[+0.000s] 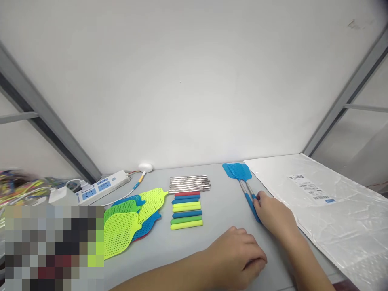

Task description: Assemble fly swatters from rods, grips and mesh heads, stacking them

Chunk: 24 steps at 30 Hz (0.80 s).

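Note:
My right hand (274, 214) is closed around the blue handle of a fly swatter, at the right of the table. Two blue fly swatters (239, 171) lie there with their heads overlapping and their metal rods side by side. Near the front edge, my left hand (238, 256) is curled into a loose fist, and nothing shows in it. In the middle lies a row of metal rods (189, 184). Below them are several coloured handles (186, 215) in red, blue, yellow and green. Loose swatter heads (119, 234) in yellow, green and blue overlap to the left.
A white power strip (104, 186) with plugs and cables stands at the back left, beside a small white device (146, 167). A large white plastic-wrapped package (321, 218) covers the table's right side. A white wall rises behind. The lower left corner is blurred out.

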### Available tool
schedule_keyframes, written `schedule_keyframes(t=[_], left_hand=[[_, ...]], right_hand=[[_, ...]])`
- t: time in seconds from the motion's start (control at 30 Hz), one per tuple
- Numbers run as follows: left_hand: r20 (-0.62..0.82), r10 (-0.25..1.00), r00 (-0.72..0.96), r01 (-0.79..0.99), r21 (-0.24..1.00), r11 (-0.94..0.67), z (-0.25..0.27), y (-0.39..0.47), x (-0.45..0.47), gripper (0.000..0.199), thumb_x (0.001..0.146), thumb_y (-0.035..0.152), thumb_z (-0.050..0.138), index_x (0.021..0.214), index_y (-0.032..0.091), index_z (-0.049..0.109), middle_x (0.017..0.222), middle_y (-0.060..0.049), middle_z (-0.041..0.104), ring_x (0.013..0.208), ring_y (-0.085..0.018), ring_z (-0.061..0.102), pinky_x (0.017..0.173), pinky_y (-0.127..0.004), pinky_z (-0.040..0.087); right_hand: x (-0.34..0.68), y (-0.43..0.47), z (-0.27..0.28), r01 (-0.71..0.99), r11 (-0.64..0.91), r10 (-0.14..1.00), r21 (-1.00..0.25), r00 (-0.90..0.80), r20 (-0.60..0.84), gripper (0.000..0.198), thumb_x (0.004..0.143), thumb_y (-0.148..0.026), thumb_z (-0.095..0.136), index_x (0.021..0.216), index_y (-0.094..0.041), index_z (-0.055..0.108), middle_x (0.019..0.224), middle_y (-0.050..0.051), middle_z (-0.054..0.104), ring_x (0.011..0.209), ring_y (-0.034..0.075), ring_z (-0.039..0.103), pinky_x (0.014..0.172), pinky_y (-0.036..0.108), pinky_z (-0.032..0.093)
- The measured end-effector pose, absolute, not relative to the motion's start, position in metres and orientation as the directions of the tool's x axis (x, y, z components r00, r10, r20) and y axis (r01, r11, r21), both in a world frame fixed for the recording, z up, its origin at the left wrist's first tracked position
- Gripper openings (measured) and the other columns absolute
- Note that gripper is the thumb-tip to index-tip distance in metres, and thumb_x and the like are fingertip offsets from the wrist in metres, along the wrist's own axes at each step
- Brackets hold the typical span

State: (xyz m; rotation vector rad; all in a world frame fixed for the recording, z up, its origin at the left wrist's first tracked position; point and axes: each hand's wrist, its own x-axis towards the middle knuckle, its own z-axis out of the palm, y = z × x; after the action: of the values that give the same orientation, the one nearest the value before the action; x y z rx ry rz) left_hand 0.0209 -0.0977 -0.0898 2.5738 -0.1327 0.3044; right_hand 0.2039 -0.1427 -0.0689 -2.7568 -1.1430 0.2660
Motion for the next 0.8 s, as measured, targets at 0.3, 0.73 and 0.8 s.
schedule_keyframes(t=[0.3, 0.73, 0.8], left_hand=[[0.283, -0.034, 0.959, -0.158, 0.430, -0.889, -0.112, -0.096, 0.026, 0.017, 0.092, 0.033, 0.051, 0.099, 0.027, 0.065, 0.092, -0.001, 0.067, 0.084, -0.016, 0.056, 0.077, -0.032, 0.034], [0.335, -0.095, 0.937, -0.220, 0.359, -0.907, -0.109, -0.092, 0.023, 0.011, 0.092, 0.030, 0.053, 0.089, 0.023, 0.062, 0.092, 0.001, 0.067, 0.083, -0.014, 0.056, 0.077, -0.030, 0.036], [0.332, -0.137, 0.933, -0.232, 0.265, -0.936, -0.102, -0.088, 0.022, 0.009, 0.089, 0.030, 0.056, 0.086, 0.023, 0.062, 0.094, 0.000, 0.066, 0.079, -0.015, 0.055, 0.072, -0.031, 0.036]], right_hand=[[0.220, -0.138, -0.049, 0.701, -0.690, 0.723, -0.178, 0.677, -0.136, 0.031, 0.093, -0.041, 0.036, 0.096, -0.021, 0.059, 0.087, 0.012, 0.069, 0.080, 0.029, 0.065, 0.063, 0.035, 0.040], [0.156, -0.011, -0.018, 0.965, -0.069, 0.997, -0.252, 0.060, -0.044, 0.029, 0.096, -0.035, 0.041, 0.103, -0.018, 0.063, 0.098, 0.010, 0.068, 0.085, 0.021, 0.063, 0.067, 0.028, 0.039], [0.150, 0.008, -0.027, 0.967, -0.013, 1.000, -0.256, 0.012, -0.007, 0.029, 0.097, -0.032, 0.040, 0.106, -0.017, 0.063, 0.106, 0.012, 0.066, 0.095, 0.021, 0.061, 0.075, 0.027, 0.040]])
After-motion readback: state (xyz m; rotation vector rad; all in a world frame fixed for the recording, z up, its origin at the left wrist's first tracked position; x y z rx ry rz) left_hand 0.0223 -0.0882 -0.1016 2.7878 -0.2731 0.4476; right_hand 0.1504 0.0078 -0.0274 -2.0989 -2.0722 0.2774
